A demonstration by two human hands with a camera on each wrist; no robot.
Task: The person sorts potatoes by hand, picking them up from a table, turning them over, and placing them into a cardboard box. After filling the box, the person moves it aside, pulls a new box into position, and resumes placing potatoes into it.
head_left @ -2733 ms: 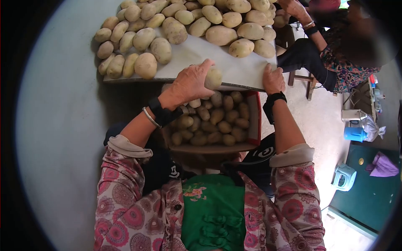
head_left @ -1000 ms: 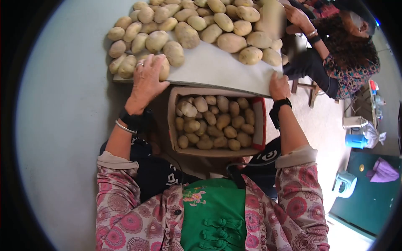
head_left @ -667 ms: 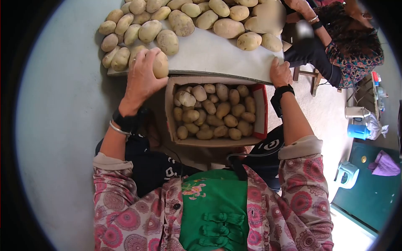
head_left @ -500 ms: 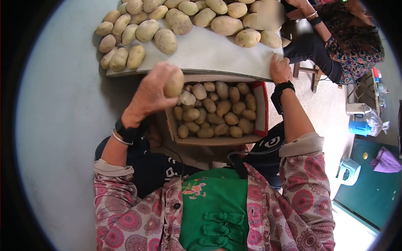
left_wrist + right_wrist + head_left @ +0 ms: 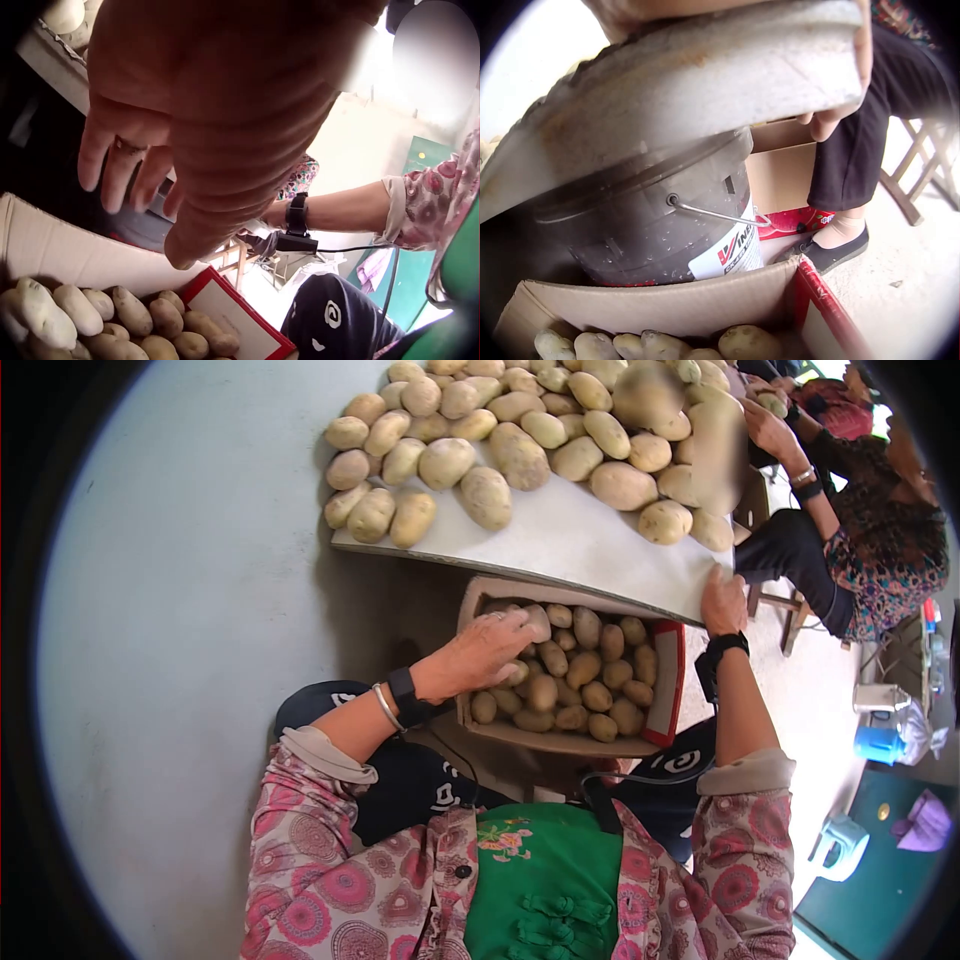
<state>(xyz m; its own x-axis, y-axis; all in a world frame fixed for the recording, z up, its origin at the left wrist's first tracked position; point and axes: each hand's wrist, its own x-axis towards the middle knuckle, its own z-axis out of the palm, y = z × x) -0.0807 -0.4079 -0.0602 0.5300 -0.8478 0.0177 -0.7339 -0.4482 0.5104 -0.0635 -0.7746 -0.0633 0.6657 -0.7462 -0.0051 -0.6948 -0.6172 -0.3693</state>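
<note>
My left hand (image 5: 475, 658) hovers over the left part of a cardboard box (image 5: 668, 680) filled with potatoes (image 5: 586, 670). In the left wrist view its fingers are loosely bent with nothing in them. Just below it in the head view, one potato (image 5: 542, 693) looks blurred among the others. My right hand (image 5: 724, 602) grips the near right corner of a pale tabletop (image 5: 590, 538); in the right wrist view its fingers (image 5: 826, 124) curl round the edge. Large potatoes (image 5: 520, 457) are spread across the back and left of that tabletop.
Beneath the tabletop stands a grey bucket (image 5: 660, 232) with a wire handle, behind the box. Another person (image 5: 890, 540) sits at right beside the table. Farther right are a blue container (image 5: 880, 744) and a light blue jug (image 5: 842, 847).
My left hand lifted a potato from the table's near left corner, carried it right over the box and let it go. My right hand kept its grip; the head view has shifted.
</note>
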